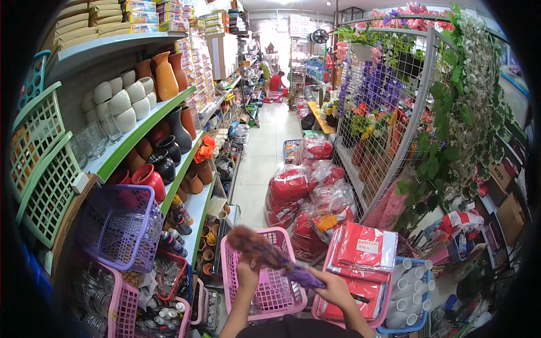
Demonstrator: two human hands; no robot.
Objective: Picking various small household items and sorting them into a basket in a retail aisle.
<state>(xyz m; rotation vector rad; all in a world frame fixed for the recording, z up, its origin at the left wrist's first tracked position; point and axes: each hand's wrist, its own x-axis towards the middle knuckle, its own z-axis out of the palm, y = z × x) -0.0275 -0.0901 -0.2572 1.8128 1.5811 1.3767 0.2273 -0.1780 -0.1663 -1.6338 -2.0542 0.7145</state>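
A long bundle [274, 257], brownish at its upper left end and purple at its lower right end, is held slantwise over a pink plastic basket [300, 295]. It is blurred, and I cannot tell what it is made of. My left hand [248, 272] grips it near the brown end. Around the purple end my right hand [331, 287] is closed. The pink basket beneath shows little inside apart from something clear near its lower left. Just right of it, a second pink basket [320, 310] holds red items in clear plastic, with a handwritten label on top.
Plastic bags of red goods [287, 190] stand on the aisle floor ahead. A blue basket of white cups [429, 291] is at the right. Shelves of vases [165, 80] and a purple basket [122, 228] line the left. A wire rack [380, 126] with artificial flowers rises at the right; a person [276, 82] is far back.
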